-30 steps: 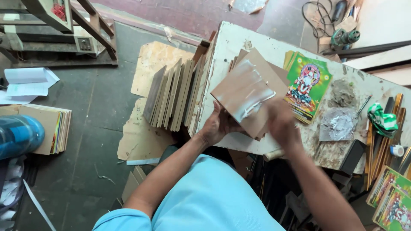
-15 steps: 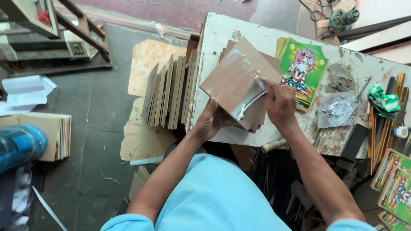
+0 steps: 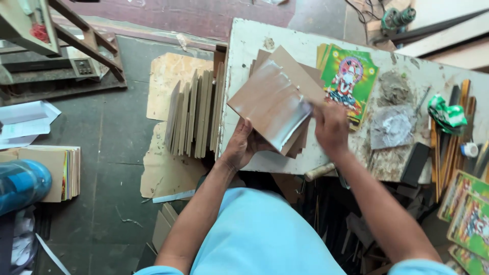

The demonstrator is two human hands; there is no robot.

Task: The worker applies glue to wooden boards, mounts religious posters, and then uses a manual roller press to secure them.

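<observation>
Board (image 3: 272,104) held over table (image 3: 244,40), green prints (image 3: 349,81) beside right hand (image 3: 331,127).

Left hand (image 3: 243,145) grips tilted square brown board (image 3: 272,102) with wet shiny smear from below; right hand (image 3: 331,127) presses its right edge, above worn white desk (image 3: 244,46); green picture prints (image 3: 349,79) just beside.

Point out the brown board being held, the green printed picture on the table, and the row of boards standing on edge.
brown board (image 3: 270,97), head view, shiny wet face.
green printed picture (image 3: 351,76), head view, middle of top sheet.
standing boards (image 3: 193,114), head view, upper edges.
</observation>
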